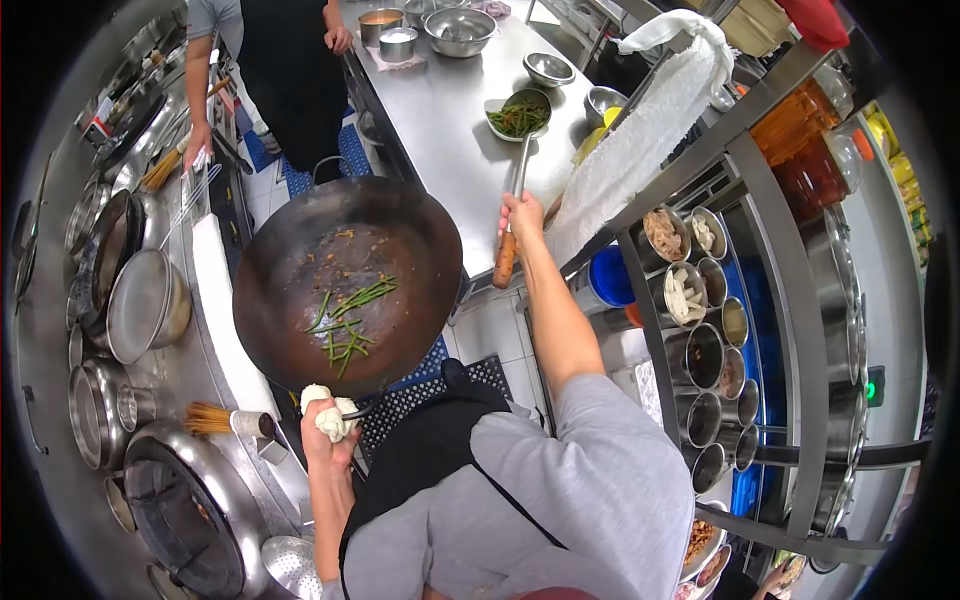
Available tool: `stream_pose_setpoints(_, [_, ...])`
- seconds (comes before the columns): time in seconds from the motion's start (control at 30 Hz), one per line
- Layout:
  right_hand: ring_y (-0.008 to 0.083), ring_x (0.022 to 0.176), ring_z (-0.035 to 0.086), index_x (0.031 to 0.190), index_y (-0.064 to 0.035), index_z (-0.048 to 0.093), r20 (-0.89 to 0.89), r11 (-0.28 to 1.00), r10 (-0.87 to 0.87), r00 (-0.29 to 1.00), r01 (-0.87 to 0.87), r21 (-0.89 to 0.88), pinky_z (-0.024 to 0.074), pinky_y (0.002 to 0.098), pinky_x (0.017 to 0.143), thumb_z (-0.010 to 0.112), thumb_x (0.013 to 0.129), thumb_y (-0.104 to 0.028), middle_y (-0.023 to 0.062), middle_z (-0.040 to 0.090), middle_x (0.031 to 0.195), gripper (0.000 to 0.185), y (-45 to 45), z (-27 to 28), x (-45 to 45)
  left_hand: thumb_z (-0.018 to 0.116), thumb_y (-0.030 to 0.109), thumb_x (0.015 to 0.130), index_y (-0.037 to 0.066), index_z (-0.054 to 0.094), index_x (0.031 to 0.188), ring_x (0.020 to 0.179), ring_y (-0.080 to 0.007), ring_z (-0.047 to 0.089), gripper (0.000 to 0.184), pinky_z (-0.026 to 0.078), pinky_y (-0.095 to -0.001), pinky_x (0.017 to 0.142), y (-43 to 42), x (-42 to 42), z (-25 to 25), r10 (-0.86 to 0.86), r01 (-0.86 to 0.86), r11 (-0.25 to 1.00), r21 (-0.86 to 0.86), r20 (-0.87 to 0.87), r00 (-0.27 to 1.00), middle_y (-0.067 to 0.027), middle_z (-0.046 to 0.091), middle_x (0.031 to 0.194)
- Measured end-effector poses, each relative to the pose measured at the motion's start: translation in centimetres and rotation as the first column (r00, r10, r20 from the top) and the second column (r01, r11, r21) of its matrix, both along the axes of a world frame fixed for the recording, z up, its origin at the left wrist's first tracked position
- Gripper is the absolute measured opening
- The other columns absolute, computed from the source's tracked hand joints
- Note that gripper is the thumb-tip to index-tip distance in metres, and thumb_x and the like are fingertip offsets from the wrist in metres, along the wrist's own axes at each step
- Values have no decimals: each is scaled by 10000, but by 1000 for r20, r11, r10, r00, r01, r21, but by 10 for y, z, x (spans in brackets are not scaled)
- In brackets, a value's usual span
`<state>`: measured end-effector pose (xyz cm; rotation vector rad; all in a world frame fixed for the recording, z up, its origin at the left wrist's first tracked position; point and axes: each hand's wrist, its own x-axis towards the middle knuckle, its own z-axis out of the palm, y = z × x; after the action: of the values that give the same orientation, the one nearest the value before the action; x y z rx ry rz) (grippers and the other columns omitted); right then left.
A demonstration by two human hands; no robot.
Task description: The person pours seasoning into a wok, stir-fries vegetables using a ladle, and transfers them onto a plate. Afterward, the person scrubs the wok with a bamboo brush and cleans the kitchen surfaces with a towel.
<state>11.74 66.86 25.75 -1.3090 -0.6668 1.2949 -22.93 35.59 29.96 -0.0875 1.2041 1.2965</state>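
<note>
Left fingers (313,414) clasp white cloth (336,424); dark wok (275,290), brown-stained.

Wok (275,270): dark, stained, hanging above floor (507,338)
Green beans (366,295): lying in wok and bowl (491,104)
Ladle (522,165): wooden-handled, hovering over bowl

Steel kitchen under bright light

A steel worktop (440,130) stands over a white tiled floor (512,335) with dark perforated mats (400,405). Steel-framed shelving (775,215) lines the right side; beyond it, a pale wall (885,300) carries a green-lit sign (876,386).
</note>
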Motion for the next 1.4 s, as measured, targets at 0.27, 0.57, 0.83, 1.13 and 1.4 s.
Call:
stream_pose_setpoints(0.27, [106,378,458,893,-95,520,-67,994,112,991,-113,-9,390,281,315,548,902,-88,-1,493,584,30,-75,9,-15,615,192,762,133,559,841,535,-189,591,114,438,-319,373,-12,-6,2,15,-16,999,41,24,1000,-39,598,680])
stream_pose_setpoints(0.57, [110,351,458,997,-72,563,366,966,250,896,-256,-32,367,280,295,566,873,-90,11,494,569,125,-76,25,24,609,217,766,135,561,841,531,-180,575,122,419,-311,382,-23,-16,9,27,-26,999,26,-20,999,-34,603,702])
stream_pose_setpoints(0.83, [124,354,467,1127,-73,588,639,978,179,748,-205,-33,376,296,321,574,863,-102,25,522,583,266,-71,15,33,591,191,811,118,555,834,497,-180,583,84,452,-301,355,-31,-17,8,81,-82,996,45,15,997,-40,593,664])
stream_pose_setpoints(1.13, [475,871,633,1278,35,494,986,953,44,162,-304,8,504,522,785,594,804,-98,340,630,890,503,-73,13,48,596,181,829,110,556,830,497,-180,592,81,459,-302,339,-36,-15,5,40,-42,995,88,22,999,-42,602,668])
stream_pose_setpoints(1.4, [478,856,635,1278,68,460,993,970,33,114,-245,-4,502,527,782,583,804,-72,338,630,842,510,-89,27,32,601,192,820,117,567,835,508,-174,592,83,453,-301,345,-37,-16,5,-2,0,996,87,23,1000,-40,606,670])
